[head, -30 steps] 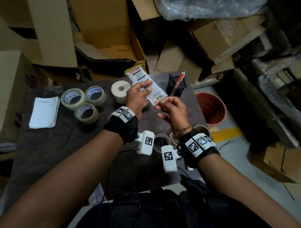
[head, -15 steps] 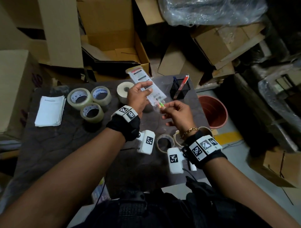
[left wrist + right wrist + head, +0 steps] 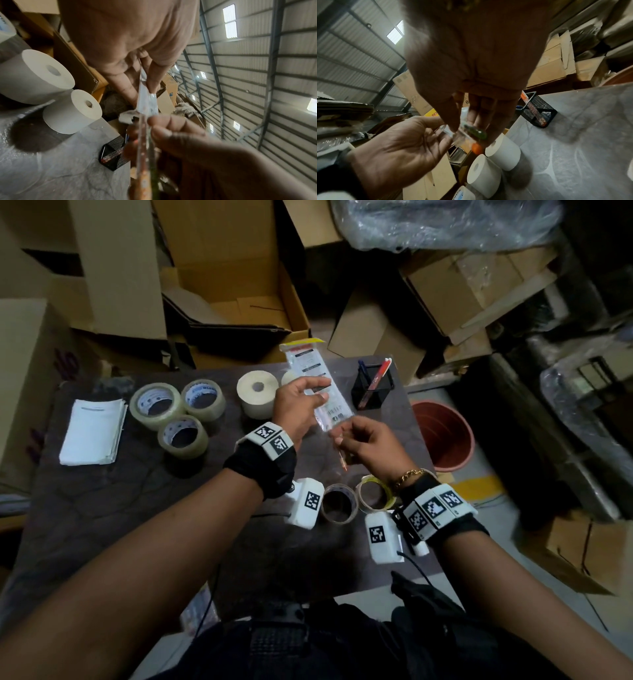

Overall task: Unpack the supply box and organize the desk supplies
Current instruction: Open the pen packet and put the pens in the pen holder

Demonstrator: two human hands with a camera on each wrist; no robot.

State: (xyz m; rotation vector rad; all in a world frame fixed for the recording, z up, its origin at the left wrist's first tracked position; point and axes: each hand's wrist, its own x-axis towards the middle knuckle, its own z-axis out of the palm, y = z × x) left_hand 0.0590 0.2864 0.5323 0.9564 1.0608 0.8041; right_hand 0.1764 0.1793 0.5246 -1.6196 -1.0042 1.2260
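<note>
A clear plastic pen packet (image 3: pixel 308 371) with a red-and-yellow header is held up over the dark table (image 3: pixel 102 508). My left hand (image 3: pixel 320 390) pinches it between thumb and fingers, as the left wrist view shows at the packet (image 3: pixel 147 97). Just below its open lower end, my right hand (image 3: pixel 342 436) pinches a few thin pens (image 3: pixel 342 462) that stick out toward me. In the right wrist view the pens (image 3: pixel 476 133) show green and orange ends. A black mesh pen holder (image 3: pixel 373 390) with a red pen and a blue pen stands at the table's far right.
Three clear tape rolls (image 3: pixel 174 412) and a white paper stack (image 3: pixel 92 431) lie on the left. White paper rolls (image 3: pixel 257 393) stand behind my left hand. Two more tape rolls (image 3: pixel 339 503) lie under my wrists. An open cardboard box (image 3: pixel 239 296) sits behind, a terracotta bucket (image 3: pixel 442 436) right.
My right hand has drawn the pens down and out of the packet's lower end. My left hand has kept its hold and lifted the packet slightly away.
</note>
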